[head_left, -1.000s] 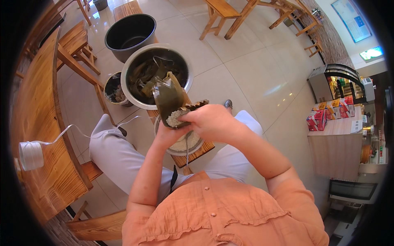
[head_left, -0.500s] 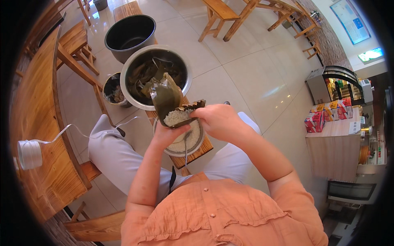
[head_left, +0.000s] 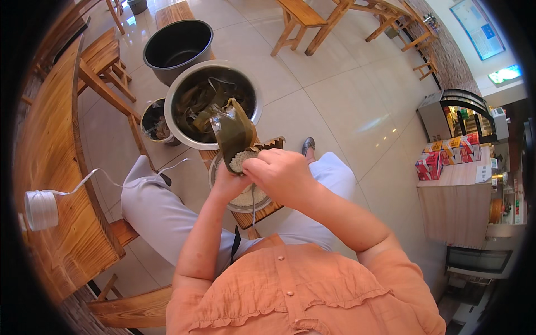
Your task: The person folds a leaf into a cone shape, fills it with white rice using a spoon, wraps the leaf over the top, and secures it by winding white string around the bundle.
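My left hand is closed round the bottom of a folded dark green leaf filled with white rice. From the right, my right hand grips the leaf's near edge, its fingers over the rice. The leaf's long end stands up toward a steel basin of soaking leaves. Below my hands a bowl of rice rests on a wooden bench, with a spoon standing in it, partly hidden.
Beyond the basin stands a black pot. A small bucket is left of the basin. White string runs from a spool on the wooden table to my left knee. A counter with boxes stands at the right.
My right hand has moved left across the leaf, now covering part of the rice. The filled leaf has shifted slightly right and is gathered tighter. A shoe shows more beyond my right knee.
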Demonstrator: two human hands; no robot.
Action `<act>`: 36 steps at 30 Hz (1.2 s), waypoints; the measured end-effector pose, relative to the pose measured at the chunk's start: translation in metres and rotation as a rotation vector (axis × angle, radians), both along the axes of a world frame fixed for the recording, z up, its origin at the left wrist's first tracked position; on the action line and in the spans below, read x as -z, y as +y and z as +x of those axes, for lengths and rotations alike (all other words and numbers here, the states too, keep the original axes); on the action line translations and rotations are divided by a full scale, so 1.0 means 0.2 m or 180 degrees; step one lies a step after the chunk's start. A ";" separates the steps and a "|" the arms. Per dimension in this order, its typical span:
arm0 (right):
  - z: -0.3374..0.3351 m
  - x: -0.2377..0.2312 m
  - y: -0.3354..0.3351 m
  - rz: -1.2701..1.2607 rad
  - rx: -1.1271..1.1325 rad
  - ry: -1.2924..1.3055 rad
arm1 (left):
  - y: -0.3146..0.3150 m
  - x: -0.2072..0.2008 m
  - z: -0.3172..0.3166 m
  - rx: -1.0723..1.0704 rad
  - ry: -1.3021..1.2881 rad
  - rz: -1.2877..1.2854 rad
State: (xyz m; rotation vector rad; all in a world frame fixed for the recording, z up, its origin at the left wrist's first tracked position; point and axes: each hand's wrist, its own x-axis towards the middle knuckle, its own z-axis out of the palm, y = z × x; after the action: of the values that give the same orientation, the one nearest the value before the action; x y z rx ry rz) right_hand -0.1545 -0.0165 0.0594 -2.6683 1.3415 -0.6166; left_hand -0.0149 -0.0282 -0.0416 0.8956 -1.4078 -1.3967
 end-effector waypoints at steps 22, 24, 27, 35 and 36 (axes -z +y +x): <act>-0.30 0.13 -0.17 0.4291 -0.0278 -0.4104 | 0.04 -0.19 0.01 0.0654 0.0794 0.1076; -0.25 0.14 -0.21 0.5676 -0.1054 -0.4384 | 0.05 -0.21 0.01 0.1013 0.0989 0.1158; -0.14 0.11 -0.27 0.5459 -0.0955 -0.4168 | 0.05 -0.21 0.03 0.1229 0.0936 0.1241; -0.13 -0.06 -0.33 0.4574 -0.1017 -0.4637 | 0.02 -0.25 -0.01 0.0553 0.0746 0.1742; -0.13 -0.07 -0.33 0.4620 -0.1031 -0.4582 | 0.01 -0.24 -0.01 0.0596 0.0622 0.1796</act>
State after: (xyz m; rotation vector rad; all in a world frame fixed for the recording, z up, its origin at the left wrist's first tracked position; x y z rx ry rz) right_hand -0.1814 -0.0834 0.0739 -0.7545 0.4250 -0.7496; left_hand -0.0161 -0.0254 0.0057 0.9570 -0.9782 -2.0211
